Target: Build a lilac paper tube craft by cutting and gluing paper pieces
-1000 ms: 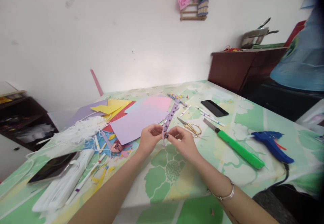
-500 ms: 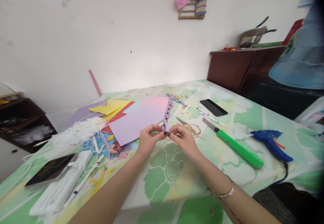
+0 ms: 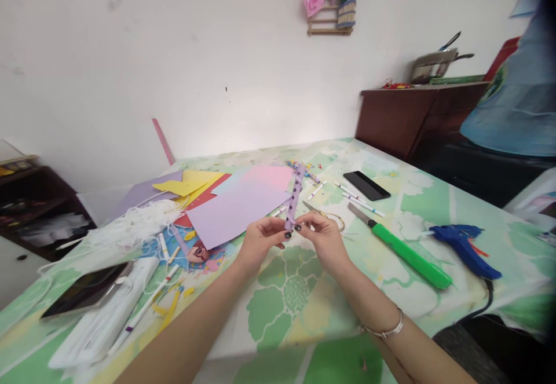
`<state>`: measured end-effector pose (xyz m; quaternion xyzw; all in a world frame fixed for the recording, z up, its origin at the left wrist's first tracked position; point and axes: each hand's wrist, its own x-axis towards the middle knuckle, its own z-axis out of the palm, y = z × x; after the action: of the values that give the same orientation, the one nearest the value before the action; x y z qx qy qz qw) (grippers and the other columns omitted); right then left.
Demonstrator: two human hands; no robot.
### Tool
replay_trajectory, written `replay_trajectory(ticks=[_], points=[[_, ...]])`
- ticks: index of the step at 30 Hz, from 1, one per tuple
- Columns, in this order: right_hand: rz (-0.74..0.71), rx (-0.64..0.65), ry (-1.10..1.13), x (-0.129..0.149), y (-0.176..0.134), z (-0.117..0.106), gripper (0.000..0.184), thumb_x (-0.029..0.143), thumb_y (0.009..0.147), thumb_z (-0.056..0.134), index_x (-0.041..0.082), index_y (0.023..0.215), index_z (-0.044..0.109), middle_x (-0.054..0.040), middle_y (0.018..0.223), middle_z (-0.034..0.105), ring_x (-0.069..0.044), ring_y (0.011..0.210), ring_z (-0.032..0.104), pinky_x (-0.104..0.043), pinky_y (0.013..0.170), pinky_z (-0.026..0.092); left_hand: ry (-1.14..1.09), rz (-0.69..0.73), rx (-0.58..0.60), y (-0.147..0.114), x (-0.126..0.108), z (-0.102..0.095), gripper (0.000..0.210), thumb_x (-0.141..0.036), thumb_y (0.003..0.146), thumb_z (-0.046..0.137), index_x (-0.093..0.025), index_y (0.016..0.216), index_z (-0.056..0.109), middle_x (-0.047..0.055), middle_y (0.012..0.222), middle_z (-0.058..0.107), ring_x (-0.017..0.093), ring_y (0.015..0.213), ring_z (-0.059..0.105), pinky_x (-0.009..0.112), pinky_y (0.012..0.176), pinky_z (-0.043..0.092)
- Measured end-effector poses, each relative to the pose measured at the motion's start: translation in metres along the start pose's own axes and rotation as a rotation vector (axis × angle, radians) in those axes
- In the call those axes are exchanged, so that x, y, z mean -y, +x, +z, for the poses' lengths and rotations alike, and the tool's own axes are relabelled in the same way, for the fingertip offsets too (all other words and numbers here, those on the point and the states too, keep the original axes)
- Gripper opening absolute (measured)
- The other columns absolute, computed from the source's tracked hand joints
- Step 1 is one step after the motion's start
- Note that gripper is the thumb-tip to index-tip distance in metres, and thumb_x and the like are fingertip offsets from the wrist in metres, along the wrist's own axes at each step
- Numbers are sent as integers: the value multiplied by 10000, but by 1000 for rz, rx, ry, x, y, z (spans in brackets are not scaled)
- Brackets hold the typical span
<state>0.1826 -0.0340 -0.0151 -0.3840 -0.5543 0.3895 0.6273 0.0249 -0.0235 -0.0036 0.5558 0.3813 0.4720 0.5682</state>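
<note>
A purple paper strip with dark dots stands up from between my hands, its far end near a small pile of patterned paper pieces. My left hand pinches its lower end between thumb and fingers. My right hand pinches a narrow purple end at the strip's right side. Just behind my right hand lie gold-handled scissors, partly hidden by the fingers. A large lilac and pink paper sheet rests to the left of the strip.
At right are a green-handled knife, a blue glue gun with its cord, a black phone and several markers. On the left lie tangled white string, another phone, a white case and coloured paper.
The strip and both hands have shifted slightly right. My fingertips, close together before, are now a little apart, and my right hand has moved up along the strip's side.
</note>
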Motion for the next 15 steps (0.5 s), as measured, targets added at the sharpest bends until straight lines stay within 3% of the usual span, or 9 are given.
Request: replay_trajectory(ticks=[6,15], points=[[46,42,83,-3,0,0,73,256,676,698,198,714,675,-4,699,633,-151,690,556,-291,681,434,-14,-10,6,-2,-3,2,288,-248,576,790,-132,810,669,27,721,696,132,652,624,216,545,512],[113,73,110,4,0,1,240,321,608,763,187,767,643,-17,752,639,-155,725,586,-293,679,484,0,37,-39,-2,1,2,256,-259,573,789,-139,761,665,18,677,682,139,618,625,228,527,519]])
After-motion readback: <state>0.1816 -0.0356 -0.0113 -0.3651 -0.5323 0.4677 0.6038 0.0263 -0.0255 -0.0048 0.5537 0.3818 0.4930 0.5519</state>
